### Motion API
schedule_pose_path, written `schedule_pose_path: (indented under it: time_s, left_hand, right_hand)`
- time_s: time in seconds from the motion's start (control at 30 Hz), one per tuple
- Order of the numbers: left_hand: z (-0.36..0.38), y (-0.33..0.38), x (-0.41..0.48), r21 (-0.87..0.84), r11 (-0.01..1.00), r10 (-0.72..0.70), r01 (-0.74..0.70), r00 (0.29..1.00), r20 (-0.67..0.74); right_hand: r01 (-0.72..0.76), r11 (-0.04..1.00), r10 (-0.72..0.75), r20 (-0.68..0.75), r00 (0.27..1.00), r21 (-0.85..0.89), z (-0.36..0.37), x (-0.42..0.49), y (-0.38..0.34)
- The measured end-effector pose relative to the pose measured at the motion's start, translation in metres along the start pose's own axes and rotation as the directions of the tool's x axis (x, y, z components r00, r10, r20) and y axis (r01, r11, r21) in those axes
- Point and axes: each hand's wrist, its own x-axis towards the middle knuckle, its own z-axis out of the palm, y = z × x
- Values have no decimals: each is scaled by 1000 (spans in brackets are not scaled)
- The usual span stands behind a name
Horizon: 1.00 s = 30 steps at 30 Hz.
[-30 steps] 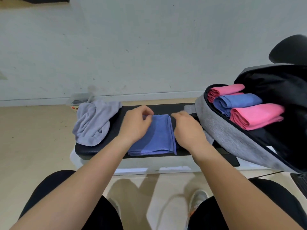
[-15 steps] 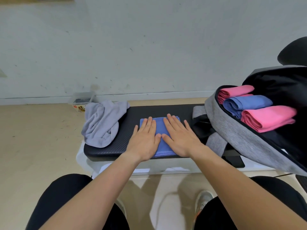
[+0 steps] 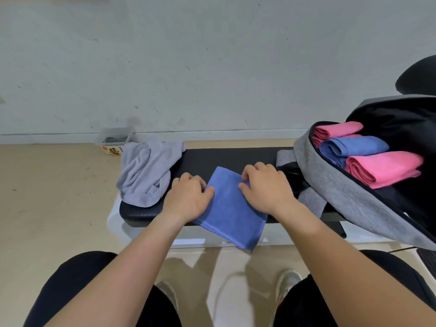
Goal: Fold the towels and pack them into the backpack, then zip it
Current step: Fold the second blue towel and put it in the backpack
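A folded blue towel (image 3: 230,208) lies skewed on the black bench (image 3: 226,158), its near corner hanging past the front edge. My left hand (image 3: 187,197) grips its left edge with curled fingers. My right hand (image 3: 265,187) pinches its right edge near the top. A crumpled grey towel (image 3: 147,171) sits on the bench's left end. The open grey backpack (image 3: 349,192) stands at the right and holds two rolled pink towels (image 3: 382,167) with a rolled blue towel (image 3: 351,148) between them.
A small clear box (image 3: 114,140) with a label stands on the floor by the wall behind the grey towel. A black chair part (image 3: 420,76) shows at the far right. My knees and shoes are below the bench.
Both hands lay flat pressing the blue towel half a second ago; now they curl on its side edges, and the towel has turned clockwise and slid toward me over the bench edge.
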Motion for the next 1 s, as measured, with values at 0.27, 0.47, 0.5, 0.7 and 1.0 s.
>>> schedule_pose_path:
  time_s: [0.27, 0.47, 0.5, 0.7, 1.0]
  left_hand:
    - [-17, 6, 22, -144, 968, 221, -204, 968, 120]
    - [-30, 5, 49, -311, 932, 164, -185, 982, -93]
    - [-30, 5, 53, -325, 937, 96, -124, 990, -101]
    - [-27, 1, 63, -208, 977, -10, 41, 989, 148]
    - [-24, 11, 55, -232, 972, -8, -46, 974, -227]
  right_hand:
    - [-107, 841, -103, 351, 931, 530, -11, 44, 11]
    - [-174, 748, -116, 384, 916, 641, -9, 63, 24]
    - [-174, 748, -96, 364, 927, 640, -8, 63, 25]
    - [-227, 778, 47, 306, 951, 586, -6, 63, 29]
    - [-398, 473, 165, 365, 916, 786, -20, 58, 24]
